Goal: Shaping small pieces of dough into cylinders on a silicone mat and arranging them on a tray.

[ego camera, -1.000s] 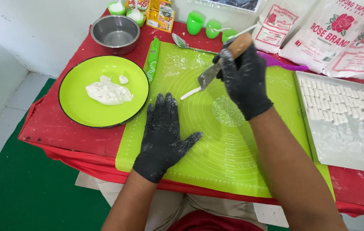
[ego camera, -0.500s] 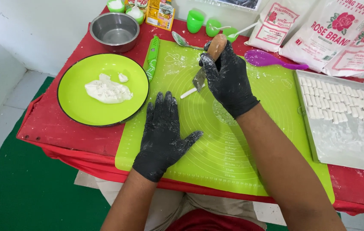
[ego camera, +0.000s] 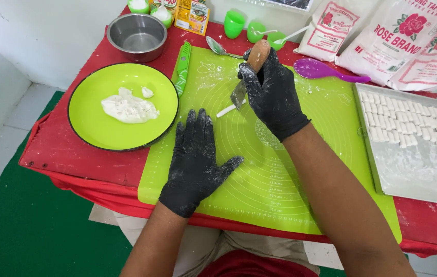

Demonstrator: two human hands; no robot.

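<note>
- A thin white strip of dough point(ego camera: 227, 109) lies on the lime-green silicone pastry mat point(ego camera: 300, 174), near the mat's far edge and well apart from the rest of the dough.
- The wooden-handled knife with a short metal blade point(ego camera: 239, 95) hangs point-down, its blade just beside the strip's right end; whether it touches the strip I cannot tell.
- The right hand point(ego camera: 272, 92), in a black glove dusted with flour, is wrapped tight around the knife's wooden handle.
- The left hand point(ego camera: 196, 156), gloved the same way, lies flat on the mat with its fingers spread, gripping nothing, near the strip but apart from it.
- Judging by this, the step in hand is cutting the strip into short pieces; the next move calls for a straight downward press of the blade through the strip, with the flat hand keeping the mat from sliding.
- To the left, a round lime-green plate with a dark rim point(ego camera: 90, 131) holds a lump of white dough point(ego camera: 128, 109).
- To the right, a flour-dusted metal tray point(ego camera: 418, 177) carries rows of small white cut dough pieces point(ego camera: 405, 120).
- Behind the mat lie a purple plastic spoon point(ego camera: 326, 70), a green-sheathed knife point(ego camera: 182, 65), a steel mixing bowl point(ego camera: 137, 36) and white flour bags point(ego camera: 408, 41).
</note>
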